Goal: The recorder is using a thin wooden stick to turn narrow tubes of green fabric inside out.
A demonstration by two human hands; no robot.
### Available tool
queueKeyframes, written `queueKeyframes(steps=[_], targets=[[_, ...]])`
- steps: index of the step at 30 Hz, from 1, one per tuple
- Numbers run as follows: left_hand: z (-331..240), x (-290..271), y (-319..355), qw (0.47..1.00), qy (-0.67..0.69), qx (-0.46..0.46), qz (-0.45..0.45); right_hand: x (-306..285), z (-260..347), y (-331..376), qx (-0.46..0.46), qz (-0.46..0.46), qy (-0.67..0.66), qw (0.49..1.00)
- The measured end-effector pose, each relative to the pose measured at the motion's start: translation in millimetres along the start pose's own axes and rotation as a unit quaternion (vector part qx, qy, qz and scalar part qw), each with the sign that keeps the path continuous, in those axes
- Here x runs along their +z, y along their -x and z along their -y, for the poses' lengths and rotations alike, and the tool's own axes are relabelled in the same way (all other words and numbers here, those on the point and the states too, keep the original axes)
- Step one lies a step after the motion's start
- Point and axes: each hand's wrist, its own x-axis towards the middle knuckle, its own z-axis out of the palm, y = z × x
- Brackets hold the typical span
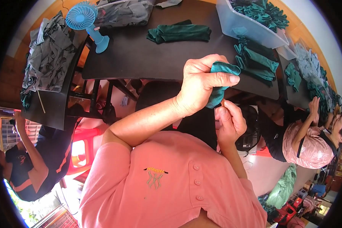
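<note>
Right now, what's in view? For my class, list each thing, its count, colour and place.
Velvety cloth piece: one, dark green, centre
Folded velvety bundle: one, dark green, table's middle
Velvety strips: several, dark green, table's right
Flat-topped table: one, black, ahead
Side tables: two, black, left, right
Plastic fan: one, blue, table's left corner
Translucent plastic bin: one, bluish, upper right
Cloth heap: one, grey, upper left
Upper cloth pile: one, grey, beside fan
Second heap: one, blue-grey, far right
Plastic stool: one, red, left
Other people: two clearly, dark and pink tops, left, right
Clutter: uncounted, mixed, lower right
Collared shirt: one, pink, torso
Left hand: one, bare, gripping cloth piece
Right hand: one, bare, below it
</note>
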Motion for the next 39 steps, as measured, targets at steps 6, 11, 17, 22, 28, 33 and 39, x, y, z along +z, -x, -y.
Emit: queueKeyframes(steps=[6,11,17,22,28,33,39], targets=[[14,-2,9,0.999,0.036,-0.017,0.018,0,4,-6,-0.07,0.077,0.059,0.993],[4,4,11,0.999,0.024,0.025,-0.024,2,3,0,0.016,0.011,-0.011,1.0],[1,-3,5,0.998,-0.001,0.056,-0.029,-3,-5,4,0.021,-0.001,-0.009,1.0],[3,-1,8,0.998,-0.01,0.06,-0.012,-8,-5,9,0.017,0.013,0.001,1.0],[8,1,7,0.995,-0.015,0.095,0.0,-7,-9,11,0.024,0.014,-0.043,0.999],[8,2,10,0.996,-0.003,0.094,0.004,-10,-9,16,0.039,0.011,-0.041,0.998],[6,1,11,0.998,0.009,0.068,0.006,-10,-11,16,0.007,0.014,-0.032,0.999]])
